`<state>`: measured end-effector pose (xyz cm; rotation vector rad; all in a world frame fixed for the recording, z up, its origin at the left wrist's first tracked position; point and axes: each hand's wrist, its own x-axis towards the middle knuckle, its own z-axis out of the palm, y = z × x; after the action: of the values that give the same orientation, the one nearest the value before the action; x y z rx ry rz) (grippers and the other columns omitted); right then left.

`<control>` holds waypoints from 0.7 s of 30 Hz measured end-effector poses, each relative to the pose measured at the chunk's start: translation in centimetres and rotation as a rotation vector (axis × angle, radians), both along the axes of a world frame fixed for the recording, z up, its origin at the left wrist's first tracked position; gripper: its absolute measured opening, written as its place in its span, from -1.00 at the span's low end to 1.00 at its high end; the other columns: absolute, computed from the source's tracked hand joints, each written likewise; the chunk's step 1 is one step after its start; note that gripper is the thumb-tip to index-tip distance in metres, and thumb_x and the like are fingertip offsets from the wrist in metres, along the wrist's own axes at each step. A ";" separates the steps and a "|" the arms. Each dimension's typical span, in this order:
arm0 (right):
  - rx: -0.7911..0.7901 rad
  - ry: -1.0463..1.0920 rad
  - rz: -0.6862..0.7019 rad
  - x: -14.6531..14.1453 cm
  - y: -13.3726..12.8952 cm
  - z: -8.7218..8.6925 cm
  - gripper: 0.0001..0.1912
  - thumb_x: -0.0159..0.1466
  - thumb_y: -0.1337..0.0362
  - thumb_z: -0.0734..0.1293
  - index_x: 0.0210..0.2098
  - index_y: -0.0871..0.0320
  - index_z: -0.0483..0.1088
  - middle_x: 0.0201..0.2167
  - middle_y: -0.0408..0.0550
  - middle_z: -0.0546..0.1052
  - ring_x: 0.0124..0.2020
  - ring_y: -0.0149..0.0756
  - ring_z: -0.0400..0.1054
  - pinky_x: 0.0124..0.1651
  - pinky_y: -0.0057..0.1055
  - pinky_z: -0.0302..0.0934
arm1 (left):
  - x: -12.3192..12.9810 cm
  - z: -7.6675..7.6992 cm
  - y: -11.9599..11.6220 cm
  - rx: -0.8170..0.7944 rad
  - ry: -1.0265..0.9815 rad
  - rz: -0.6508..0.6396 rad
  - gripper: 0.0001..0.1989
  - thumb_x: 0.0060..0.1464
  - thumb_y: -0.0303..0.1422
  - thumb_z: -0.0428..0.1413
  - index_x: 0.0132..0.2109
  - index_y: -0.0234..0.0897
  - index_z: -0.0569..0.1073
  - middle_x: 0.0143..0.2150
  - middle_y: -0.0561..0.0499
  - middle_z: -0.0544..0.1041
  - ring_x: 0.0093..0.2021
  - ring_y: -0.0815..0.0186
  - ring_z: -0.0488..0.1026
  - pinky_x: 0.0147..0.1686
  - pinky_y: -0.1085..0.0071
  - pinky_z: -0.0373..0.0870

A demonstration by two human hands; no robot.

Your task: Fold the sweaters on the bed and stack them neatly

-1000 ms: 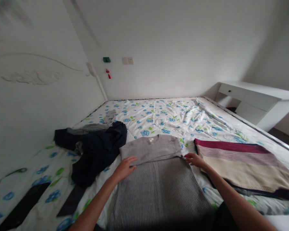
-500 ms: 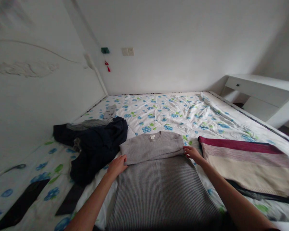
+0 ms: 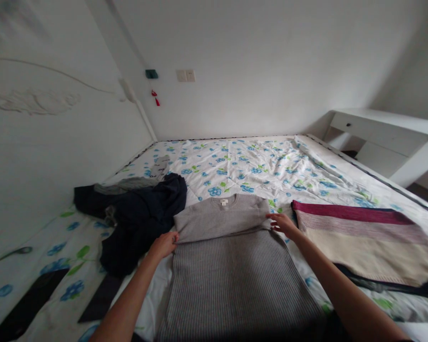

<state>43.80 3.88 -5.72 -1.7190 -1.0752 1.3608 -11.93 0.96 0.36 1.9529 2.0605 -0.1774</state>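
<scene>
A grey ribbed knit sweater (image 3: 231, 275) lies flat in front of me, its collar and label at the far end. Its sleeves are folded across the upper body. At the left end of this fold, my left hand (image 3: 165, 244) pinches the edge of the knit, fingers closed. My right hand (image 3: 284, 224) is at the opposite end, fingers stretched and slightly apart, their tips touching the sleeve fold. The sweater's near end fades into shadow at the bottom of the view.
Dark navy clothing (image 3: 142, 213) is heaped on the left, near a black phone-like object (image 3: 30, 304) and a dark flat piece (image 3: 100, 298). Folded striped knitwear (image 3: 367, 242) lies right. A flowered sheet (image 3: 231, 161) covers the bed; a white desk (image 3: 385, 137) stands beyond its right edge.
My left hand has shifted slightly outward to the left at the sweater's fold. The right hand stays at its end of the fold. The whole view has drifted slightly.
</scene>
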 end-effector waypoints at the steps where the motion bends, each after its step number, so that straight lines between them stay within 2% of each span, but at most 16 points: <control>1: 0.001 -0.084 0.015 0.1 -0.1 -0.1 -0.80 0.36 0.24 0.48 -0.08 0.12 0.73 -0.18 0.08 0.72 -0.18 -0.16 0.64 -0.14 -0.35 0.47 | -0.2 -0.3 0.1 -0.009 -0.006 0.016 -0.80 0.12 -0.53 0.24 -0.18 -0.11 0.60 -0.10 -0.01 0.75 -0.01 0.12 0.71 -0.07 0.37 0.41; 4: 0.065 -0.312 0.076 0.1 -0.8 -0.8 -0.88 0.25 0.33 0.53 -0.22 0.09 0.73 -0.17 0.10 0.76 0.05 0.07 0.66 0.10 -0.24 0.46 | -0.7 -0.9 0.3 -0.068 -0.061 0.048 -0.80 0.03 -0.50 0.28 -0.22 -0.10 0.67 -0.14 -0.02 0.77 -0.03 0.08 0.74 -0.04 0.34 0.46; 7: 0.187 -0.561 0.175 0.3 -1.5 -1.6 -0.73 0.22 0.35 0.54 -0.08 0.03 0.73 0.03 0.07 0.78 0.20 0.09 0.61 0.25 -0.22 0.40 | -1.0 -1.0 0.5 -0.105 -0.135 0.049 -0.77 -0.10 -0.48 0.33 -0.24 -0.10 0.71 -0.18 0.00 0.78 -0.05 0.03 0.74 -0.03 0.31 0.51; 10: 0.189 -0.706 0.180 1.0 -1.9 -2.1 -0.59 0.20 0.29 0.60 0.05 0.04 0.67 0.07 0.12 0.75 0.17 0.10 0.62 0.19 -0.19 0.41 | -0.9 -0.4 0.6 -0.101 -0.157 0.036 -0.75 -0.16 -0.45 0.35 -0.24 -0.10 0.72 -0.22 0.03 0.76 -0.06 0.03 0.74 -0.01 0.31 0.53; 12: 0.124 -0.737 0.185 1.6 -2.0 -2.5 -0.64 0.14 0.30 0.65 -0.06 0.06 0.67 -0.04 0.15 0.75 0.14 0.15 0.63 0.14 -0.16 0.42 | -0.6 -0.1 0.6 -0.085 -0.140 0.033 -0.78 -0.13 -0.44 0.34 -0.25 -0.11 0.71 -0.24 0.03 0.75 -0.06 0.04 0.73 0.00 0.31 0.52; 15: 0.050 -0.784 0.207 2.5 -2.0 -2.9 -0.85 0.16 0.30 0.64 -0.32 0.09 0.64 -0.12 0.23 0.75 0.11 0.22 0.66 0.12 -0.08 0.43 | -0.2 0.1 0.5 -0.058 -0.114 0.030 -0.84 -0.06 -0.45 0.32 -0.28 -0.12 0.69 -0.25 0.02 0.73 -0.08 0.07 0.72 -0.02 0.33 0.50; 18: 0.033 -0.812 0.172 3.6 -1.9 -3.3 -0.90 0.18 0.28 0.61 -0.38 0.10 0.64 -0.12 0.28 0.75 0.09 0.24 0.67 0.14 -0.02 0.45 | 0.0 -0.3 0.3 -0.059 -0.110 0.040 -0.85 -0.09 -0.48 0.31 -0.32 -0.14 0.64 -0.24 0.01 0.73 -0.09 0.10 0.71 -0.06 0.35 0.49; 21: -0.014 -0.762 0.130 4.6 -1.7 -3.8 -0.86 0.08 0.30 0.65 -0.41 0.07 0.65 -0.23 0.20 0.75 0.05 0.20 0.68 0.12 -0.05 0.47 | -0.1 -1.0 0.3 -0.073 -0.185 0.043 -0.87 -0.17 -0.46 0.32 -0.39 -0.15 0.60 -0.28 0.01 0.73 -0.13 0.09 0.70 -0.10 0.34 0.49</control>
<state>48.36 2.23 -9.56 -2.2806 -1.5983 0.7683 -12.08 1.25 -0.61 1.8083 1.9473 -0.0589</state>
